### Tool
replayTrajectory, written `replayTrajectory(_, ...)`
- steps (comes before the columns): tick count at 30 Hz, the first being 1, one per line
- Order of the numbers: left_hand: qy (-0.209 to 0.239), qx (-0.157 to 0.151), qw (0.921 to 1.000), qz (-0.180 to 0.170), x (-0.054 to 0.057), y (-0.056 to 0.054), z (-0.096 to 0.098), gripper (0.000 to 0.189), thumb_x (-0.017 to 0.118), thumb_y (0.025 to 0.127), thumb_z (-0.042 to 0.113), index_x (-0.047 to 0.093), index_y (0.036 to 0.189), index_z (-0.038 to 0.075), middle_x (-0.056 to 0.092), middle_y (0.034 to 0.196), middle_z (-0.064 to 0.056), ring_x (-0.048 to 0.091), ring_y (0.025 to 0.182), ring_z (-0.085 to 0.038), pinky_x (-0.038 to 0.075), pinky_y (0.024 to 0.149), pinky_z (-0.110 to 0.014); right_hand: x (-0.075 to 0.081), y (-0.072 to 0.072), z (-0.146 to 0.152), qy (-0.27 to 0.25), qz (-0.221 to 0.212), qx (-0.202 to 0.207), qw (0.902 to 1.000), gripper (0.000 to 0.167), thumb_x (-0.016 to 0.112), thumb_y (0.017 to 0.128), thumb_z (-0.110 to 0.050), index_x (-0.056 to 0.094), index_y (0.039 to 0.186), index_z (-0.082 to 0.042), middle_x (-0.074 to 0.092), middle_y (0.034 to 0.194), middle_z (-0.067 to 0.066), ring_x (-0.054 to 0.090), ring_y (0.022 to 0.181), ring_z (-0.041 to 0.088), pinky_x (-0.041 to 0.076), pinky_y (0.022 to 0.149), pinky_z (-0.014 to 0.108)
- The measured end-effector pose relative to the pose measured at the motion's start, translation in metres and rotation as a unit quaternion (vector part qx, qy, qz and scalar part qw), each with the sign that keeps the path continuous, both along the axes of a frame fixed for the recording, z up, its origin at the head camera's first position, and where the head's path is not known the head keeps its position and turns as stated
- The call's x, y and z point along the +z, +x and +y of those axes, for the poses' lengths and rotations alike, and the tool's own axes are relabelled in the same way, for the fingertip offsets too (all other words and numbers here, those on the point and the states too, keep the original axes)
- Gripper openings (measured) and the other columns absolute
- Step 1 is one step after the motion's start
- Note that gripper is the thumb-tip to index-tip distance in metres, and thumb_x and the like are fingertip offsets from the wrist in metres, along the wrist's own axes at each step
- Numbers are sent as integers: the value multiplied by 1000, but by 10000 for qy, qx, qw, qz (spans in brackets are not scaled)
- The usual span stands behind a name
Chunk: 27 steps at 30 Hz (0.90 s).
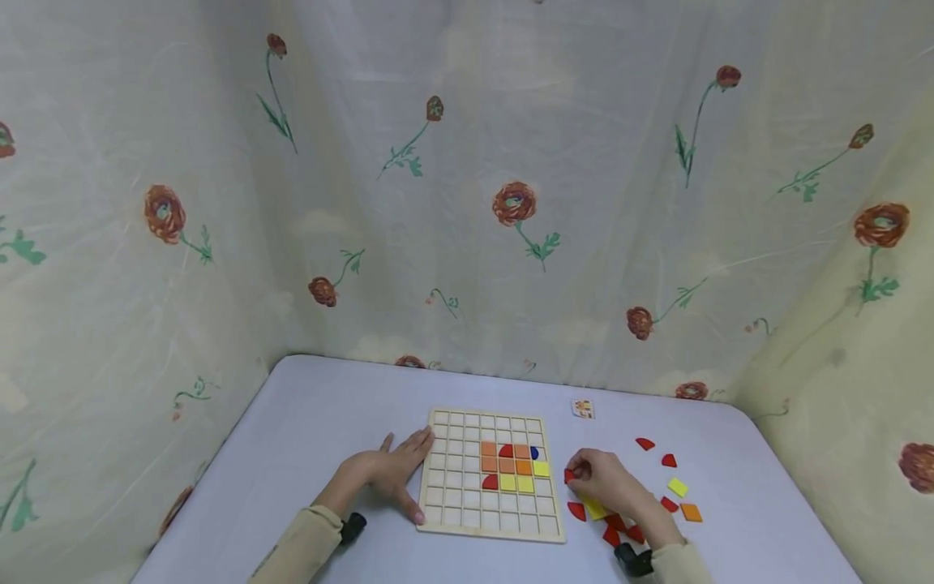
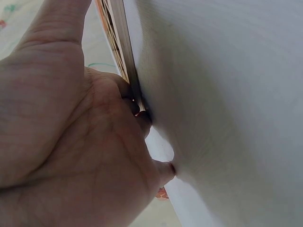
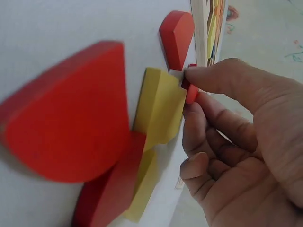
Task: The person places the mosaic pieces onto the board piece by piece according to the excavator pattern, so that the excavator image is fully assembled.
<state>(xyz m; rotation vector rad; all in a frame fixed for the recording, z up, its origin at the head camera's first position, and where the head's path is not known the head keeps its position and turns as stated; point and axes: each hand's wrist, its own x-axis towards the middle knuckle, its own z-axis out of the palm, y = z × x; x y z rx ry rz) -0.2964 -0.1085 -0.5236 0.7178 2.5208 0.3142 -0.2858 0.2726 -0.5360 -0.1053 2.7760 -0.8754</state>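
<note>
A wooden grid board [image 1: 452, 496] lies on the white table, with orange, yellow, red and blue pieces set in its right half. My left hand [image 1: 394, 470] spreads along the board's left edge, thumb near the front corner and fingers at the side. To the right of the board, my right hand [image 1: 604, 478] pinches a red quarter-circle piece [image 3: 191, 92] between thumb and fingertips. Beneath and around that hand lie yellow squares [image 3: 163, 106] and several red quarter-circle pieces [image 3: 71, 118], partly hidden by it in the head view.
A small printed card [image 1: 583, 409] lies beyond the board's far right corner. Farther right are scattered red pieces [image 1: 645, 444], a yellow square [image 1: 678, 487] and an orange square [image 1: 691, 513]. Flowered curtains [image 1: 467, 203] surround the table at the back and sides.
</note>
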Motion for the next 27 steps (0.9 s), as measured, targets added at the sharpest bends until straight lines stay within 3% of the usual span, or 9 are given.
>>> replayTrajectory(5, -4, -28, 10000, -9, -1, -1, 0, 130, 78, 65, 62, 3, 155, 6, -3, 164, -11, -1, 152, -25, 3, 118, -60, 8, 7, -13, -197, 5, 10, 9998, 21, 78, 81, -16, 65, 97, -11, 60, 82, -1, 53, 75, 13, 49, 66, 22)
replayTrajectory(9, -10, -32, 10000, 23, -2, -1, -1, 131, 79, 65, 62, 3, 155, 6, -3, 164, -11, -1, 152, -25, 3, 118, -60, 11, 14, -25, -483, -24, 466, 9977, 20, 77, 81, -15, 65, 96, -10, 62, 83, -1, 54, 75, 13, 48, 63, 21)
replayTrajectory(13, -34, -25, 10000, 60, -3, -1, 0, 131, 78, 65, 63, 2, 155, 6, -4, 164, -11, -1, 152, -25, 3, 118, -60, 7, 16, -32, -438, 20, 840, 9955, 17, 76, 83, -18, 66, 95, -11, 61, 82, -3, 53, 75, 12, 45, 61, 20)
replayTrajectory(21, -30, -30, 10000, 62, -4, -2, 0, 132, 78, 64, 63, 2, 156, 7, -3, 164, -10, -1, 152, -24, 2, 118, -59, 4, 12, -34, -481, 42, 740, 9961, 13, 75, 83, -16, 66, 91, -13, 60, 81, -3, 51, 75, 12, 43, 61, 21)
replayTrajectory(27, -8, -41, 10000, 32, -2, -2, -1, 132, 79, 65, 62, 1, 155, 6, -3, 164, -11, -1, 151, -26, 2, 118, -60, 6, 11, -35, -650, -8, 881, 9940, 10, 74, 84, -12, 67, 91, -11, 61, 83, -1, 52, 76, 14, 44, 61, 22)
